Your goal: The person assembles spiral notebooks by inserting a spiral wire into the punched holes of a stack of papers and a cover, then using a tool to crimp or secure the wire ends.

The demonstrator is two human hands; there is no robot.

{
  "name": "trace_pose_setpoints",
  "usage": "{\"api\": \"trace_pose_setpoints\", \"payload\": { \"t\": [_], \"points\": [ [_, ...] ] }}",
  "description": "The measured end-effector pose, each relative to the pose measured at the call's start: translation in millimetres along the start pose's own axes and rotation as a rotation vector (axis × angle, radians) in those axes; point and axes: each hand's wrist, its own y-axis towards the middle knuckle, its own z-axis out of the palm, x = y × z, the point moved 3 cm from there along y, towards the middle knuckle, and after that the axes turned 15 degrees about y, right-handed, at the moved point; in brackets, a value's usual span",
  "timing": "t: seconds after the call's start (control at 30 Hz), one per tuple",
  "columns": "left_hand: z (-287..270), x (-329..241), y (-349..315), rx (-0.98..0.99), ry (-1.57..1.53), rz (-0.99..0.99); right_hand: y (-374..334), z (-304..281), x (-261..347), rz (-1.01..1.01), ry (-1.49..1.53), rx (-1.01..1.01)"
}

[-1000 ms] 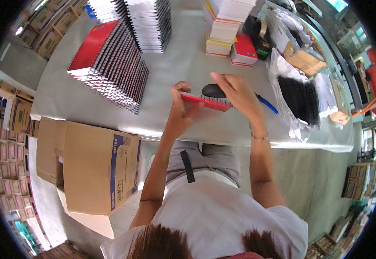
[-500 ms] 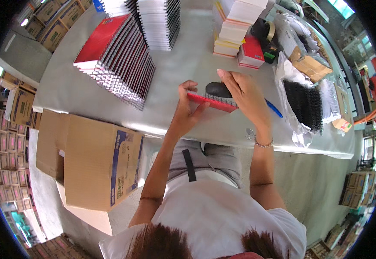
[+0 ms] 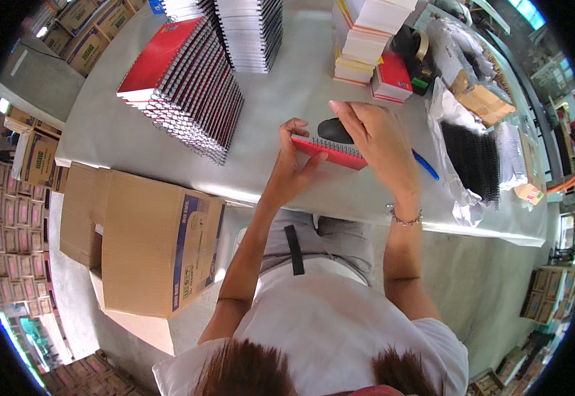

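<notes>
"Over the smooth grey table [image 3: 304,89], which step are we on?"
"Binding, apparently: our left hand [image 3: 290,165] clamps the red-covered notebook [image 3: 341,157]; our right hand's [image 3: 385,142] grip we can't tell. Next needs steady dark wire coil [image 3: 330,145]."

Bare left hand [image 3: 291,158] curled around in a grip, bare right hand [image 3: 378,137] just beside it, back turned up.
The left hand's fingers [image 3: 293,125] bend on its far side; its thumb [image 3: 315,160] stretches toward the right hand. The right hand angles leftward from its wrist [image 3: 405,201], one digit's tip pointing forward and left. Behind the hands, the left forearm [image 3: 253,249] slants rightward; the right forearm [image 3: 403,254] runs nearly straight.
</notes>
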Motion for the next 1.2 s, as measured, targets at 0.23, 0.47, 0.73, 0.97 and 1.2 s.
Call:
{"api": "trace_pose_setpoints", "payload": {
  "t": [0.23, 0.47, 0.73, 0.97, 1.2],
  "points": [
    [-2.1, -2.2, 3.0, 0.042, -0.011, -0.02, -1.0, -6.8, 24.5, -0.063, -0.058, -0.001],
    [-3.4, -2.6, 1.2, 0.017, 0.056, 0.005, 12.2, 22.5, -14.9, -0.033, -0.035, 0.004],
    [-2.9, -4.6, 3.6, 0.04, 0.016, -0.033, 1.0, 26.8, -7.9, -0.062, -0.179, -0.037],
    [-3.6, -6.2, 0.8, 0.061, -0.008, -0.094, 12.3, -8.7, -66.8, 0.105, -0.239, -0.125],
    [-3.0, -9.7, -7.4, -0.082, -0.046, -0.09, -54.1, -63.0, -125.6, 0.107, -0.282, -0.227]
  ]
}}
